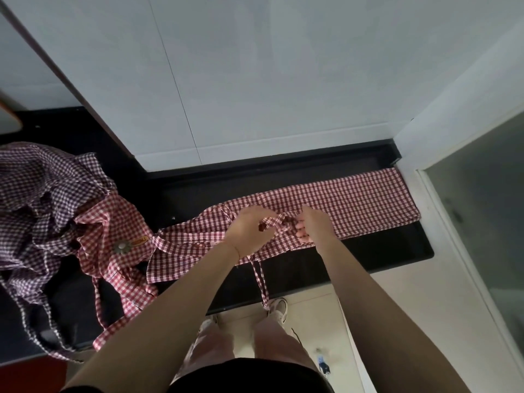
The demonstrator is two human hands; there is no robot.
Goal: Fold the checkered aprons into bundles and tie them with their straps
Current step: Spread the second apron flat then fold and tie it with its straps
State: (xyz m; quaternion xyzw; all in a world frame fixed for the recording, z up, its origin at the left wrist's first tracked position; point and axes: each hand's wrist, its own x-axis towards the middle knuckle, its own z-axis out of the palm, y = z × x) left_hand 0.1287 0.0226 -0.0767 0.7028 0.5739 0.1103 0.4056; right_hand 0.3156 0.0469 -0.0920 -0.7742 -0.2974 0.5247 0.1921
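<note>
A red-and-white checkered apron (354,199) lies folded into a long strip across the black counter (382,245), reaching to the right wall. My left hand (249,229) and my right hand (314,226) meet over its middle, each pinching a bit of the apron's strap (276,222) between them. One strap end (262,282) hangs over the counter's front edge. To the left lies a second red checkered apron (119,231) with a flower badge, loosely crumpled.
A heap of purple checkered aprons (37,205) covers the counter's left end, with straps trailing over the edge. A white wall rises behind the counter, and a glass panel (482,222) stands at the right. My legs and shoes are below on a tiled floor.
</note>
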